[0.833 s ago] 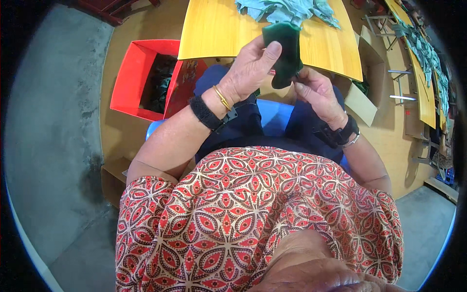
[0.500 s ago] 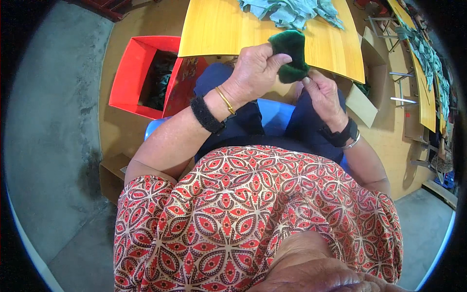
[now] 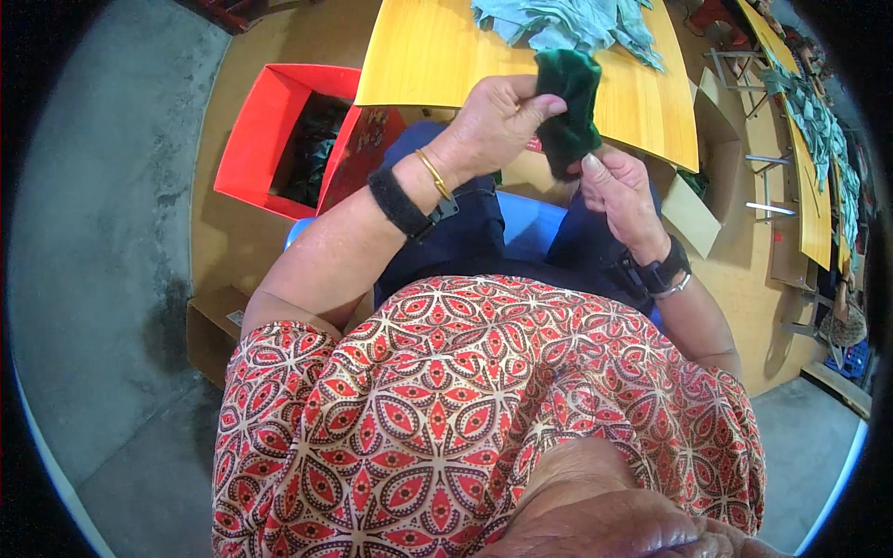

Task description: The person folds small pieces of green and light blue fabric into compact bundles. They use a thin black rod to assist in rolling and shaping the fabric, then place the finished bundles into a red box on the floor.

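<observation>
A small dark green plush fabric piece point(image 3: 569, 112) is stretched between my two hands, above my knees and just off the table's near edge. My left hand point(image 3: 499, 119) grips its left side, thumb on top and fingers behind it. With thumb and fingertips my right hand point(image 3: 621, 191) pinches its lower right end. The fabric's back and the fingertips behind it are hidden. On the yellow wooden table point(image 3: 428, 58) beyond lies a heap of pale blue-green cloth pieces point(image 3: 558, 23).
At the left stands a red open box point(image 3: 265, 126) with dark pieces inside. An open cardboard box point(image 3: 712, 158) sits to the right of the table. Farther right, another long table point(image 3: 807, 158) carries more blue-green cloth. I sit on a blue seat point(image 3: 530, 221).
The green fabric has straightened into a longer strip, and its lower end with my right hand has come slightly down. My left hand has shifted a little to the right.
</observation>
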`<state>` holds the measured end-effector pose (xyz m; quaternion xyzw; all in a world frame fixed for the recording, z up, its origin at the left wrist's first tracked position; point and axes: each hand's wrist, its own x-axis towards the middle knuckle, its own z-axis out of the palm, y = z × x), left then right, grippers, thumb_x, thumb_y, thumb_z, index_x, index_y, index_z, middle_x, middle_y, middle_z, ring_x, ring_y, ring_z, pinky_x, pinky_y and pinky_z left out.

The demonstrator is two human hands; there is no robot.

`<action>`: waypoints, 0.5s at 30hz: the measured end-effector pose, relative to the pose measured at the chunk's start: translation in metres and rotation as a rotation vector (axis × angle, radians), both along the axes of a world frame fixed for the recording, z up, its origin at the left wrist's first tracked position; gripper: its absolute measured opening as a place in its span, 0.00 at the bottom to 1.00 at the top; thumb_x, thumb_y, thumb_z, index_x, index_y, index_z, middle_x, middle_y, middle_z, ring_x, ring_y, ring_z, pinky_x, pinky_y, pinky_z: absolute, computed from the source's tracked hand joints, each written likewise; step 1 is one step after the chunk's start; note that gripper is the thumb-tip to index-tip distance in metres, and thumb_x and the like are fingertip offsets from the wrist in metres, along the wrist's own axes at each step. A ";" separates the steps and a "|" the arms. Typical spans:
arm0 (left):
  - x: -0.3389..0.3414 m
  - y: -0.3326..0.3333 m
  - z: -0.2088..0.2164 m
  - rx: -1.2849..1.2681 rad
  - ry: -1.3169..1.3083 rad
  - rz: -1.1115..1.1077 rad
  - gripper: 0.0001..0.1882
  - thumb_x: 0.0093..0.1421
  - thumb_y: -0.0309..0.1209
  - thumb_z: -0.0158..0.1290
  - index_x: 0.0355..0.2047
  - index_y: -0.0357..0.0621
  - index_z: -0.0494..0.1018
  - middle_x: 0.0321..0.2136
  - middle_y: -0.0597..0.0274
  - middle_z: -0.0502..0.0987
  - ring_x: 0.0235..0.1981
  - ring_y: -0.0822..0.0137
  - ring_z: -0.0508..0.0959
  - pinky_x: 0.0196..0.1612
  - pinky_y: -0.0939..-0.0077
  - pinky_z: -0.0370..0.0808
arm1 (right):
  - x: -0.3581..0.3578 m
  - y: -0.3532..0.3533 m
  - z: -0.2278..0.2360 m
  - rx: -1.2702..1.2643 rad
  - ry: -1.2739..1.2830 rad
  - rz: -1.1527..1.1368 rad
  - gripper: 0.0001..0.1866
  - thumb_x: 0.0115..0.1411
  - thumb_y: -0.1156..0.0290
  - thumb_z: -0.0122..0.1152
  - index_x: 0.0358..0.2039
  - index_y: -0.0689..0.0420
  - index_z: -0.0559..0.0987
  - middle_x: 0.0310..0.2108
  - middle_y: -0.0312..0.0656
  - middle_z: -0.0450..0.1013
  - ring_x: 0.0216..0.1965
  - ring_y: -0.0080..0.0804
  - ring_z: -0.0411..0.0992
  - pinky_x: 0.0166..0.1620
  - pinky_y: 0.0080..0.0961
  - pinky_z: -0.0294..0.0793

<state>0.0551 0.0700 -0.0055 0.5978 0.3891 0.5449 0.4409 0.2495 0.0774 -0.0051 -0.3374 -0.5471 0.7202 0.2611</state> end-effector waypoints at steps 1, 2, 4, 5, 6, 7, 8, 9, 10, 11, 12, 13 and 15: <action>-0.002 0.003 -0.002 0.000 -0.045 -0.027 0.09 0.54 0.29 0.47 0.34 0.37 0.69 0.25 0.70 0.72 0.26 0.80 0.68 0.29 0.84 0.68 | 0.001 0.004 -0.005 0.092 -0.068 -0.031 0.11 0.56 0.66 0.47 0.28 0.59 0.73 0.16 0.27 0.61 0.16 0.11 0.55 0.18 0.09 0.54; -0.004 0.005 -0.002 0.000 -0.090 -0.054 0.10 0.54 0.29 0.47 0.35 0.38 0.69 0.27 0.70 0.73 0.27 0.80 0.69 0.30 0.84 0.68 | 0.001 0.007 -0.008 0.184 -0.137 -0.061 0.11 0.56 0.65 0.47 0.28 0.59 0.73 0.17 0.27 0.61 0.16 0.11 0.55 0.18 0.09 0.54; -0.007 -0.001 0.012 -0.086 -0.269 -0.117 0.12 0.54 0.31 0.47 0.38 0.40 0.69 0.31 0.68 0.72 0.30 0.76 0.71 0.33 0.83 0.69 | 0.002 0.009 -0.006 0.292 -0.226 -0.068 0.10 0.56 0.67 0.48 0.29 0.60 0.73 0.18 0.28 0.63 0.18 0.12 0.57 0.21 0.10 0.57; -0.009 -0.002 0.014 -0.138 -0.353 -0.120 0.12 0.54 0.32 0.47 0.38 0.40 0.69 0.31 0.67 0.72 0.31 0.76 0.71 0.33 0.83 0.69 | 0.005 0.011 -0.007 0.350 -0.275 -0.059 0.10 0.56 0.67 0.48 0.29 0.61 0.73 0.19 0.28 0.64 0.19 0.12 0.58 0.22 0.10 0.58; -0.012 -0.001 0.016 -0.189 -0.437 -0.122 0.12 0.54 0.32 0.47 0.38 0.40 0.69 0.31 0.66 0.72 0.31 0.76 0.71 0.33 0.83 0.69 | 0.004 0.013 -0.006 0.407 -0.323 -0.049 0.10 0.56 0.68 0.47 0.30 0.61 0.73 0.20 0.29 0.65 0.20 0.13 0.58 0.24 0.11 0.59; -0.013 0.003 0.014 -0.175 -0.469 -0.118 0.12 0.55 0.32 0.47 0.37 0.39 0.69 0.31 0.64 0.72 0.32 0.75 0.71 0.35 0.82 0.69 | 0.002 0.013 -0.005 0.443 -0.324 -0.052 0.10 0.56 0.68 0.47 0.30 0.61 0.73 0.20 0.30 0.65 0.21 0.13 0.59 0.25 0.11 0.59; -0.013 0.004 0.013 -0.178 -0.479 -0.099 0.12 0.55 0.31 0.46 0.37 0.39 0.69 0.31 0.64 0.72 0.32 0.75 0.71 0.36 0.82 0.70 | 0.000 0.013 -0.005 0.479 -0.324 -0.055 0.10 0.56 0.69 0.47 0.30 0.62 0.73 0.21 0.30 0.66 0.22 0.14 0.59 0.26 0.12 0.60; -0.009 0.002 0.010 -0.184 -0.490 -0.077 0.11 0.55 0.30 0.46 0.37 0.39 0.69 0.32 0.64 0.72 0.32 0.75 0.72 0.36 0.81 0.70 | 0.000 0.010 -0.006 0.513 -0.324 -0.055 0.10 0.56 0.69 0.46 0.30 0.62 0.73 0.22 0.31 0.67 0.23 0.14 0.59 0.27 0.12 0.60; -0.006 0.000 0.008 -0.189 -0.501 -0.054 0.11 0.55 0.29 0.46 0.37 0.38 0.69 0.32 0.63 0.72 0.32 0.75 0.72 0.36 0.81 0.70 | 0.001 0.007 -0.007 0.515 -0.337 -0.053 0.10 0.56 0.70 0.46 0.31 0.62 0.73 0.22 0.31 0.67 0.23 0.15 0.59 0.28 0.13 0.60; -0.004 -0.003 0.008 -0.144 -0.449 -0.031 0.11 0.55 0.29 0.46 0.37 0.38 0.69 0.32 0.63 0.72 0.33 0.74 0.72 0.37 0.81 0.70 | 0.003 0.005 -0.008 0.517 -0.349 -0.050 0.10 0.56 0.70 0.45 0.31 0.62 0.73 0.22 0.32 0.67 0.23 0.15 0.59 0.28 0.13 0.60; -0.002 -0.002 0.009 -0.098 -0.401 -0.012 0.10 0.55 0.28 0.46 0.37 0.38 0.69 0.32 0.63 0.72 0.33 0.74 0.72 0.37 0.80 0.71 | 0.005 0.005 -0.008 0.521 -0.366 -0.050 0.10 0.56 0.70 0.45 0.31 0.62 0.73 0.23 0.33 0.68 0.24 0.15 0.59 0.29 0.13 0.61; 0.000 -0.002 0.010 -0.052 -0.352 0.006 0.10 0.55 0.27 0.45 0.37 0.37 0.68 0.32 0.63 0.72 0.33 0.74 0.72 0.38 0.80 0.71 | 0.005 0.003 -0.008 0.502 -0.345 -0.064 0.10 0.56 0.70 0.45 0.31 0.61 0.73 0.22 0.33 0.68 0.23 0.16 0.60 0.28 0.13 0.61; 0.006 -0.004 0.009 -0.103 -0.467 -0.027 0.10 0.54 0.26 0.46 0.37 0.37 0.68 0.31 0.63 0.72 0.33 0.74 0.72 0.38 0.79 0.71 | 0.005 -0.001 -0.007 0.461 -0.303 -0.088 0.09 0.56 0.70 0.45 0.31 0.61 0.72 0.22 0.33 0.68 0.23 0.16 0.60 0.28 0.13 0.61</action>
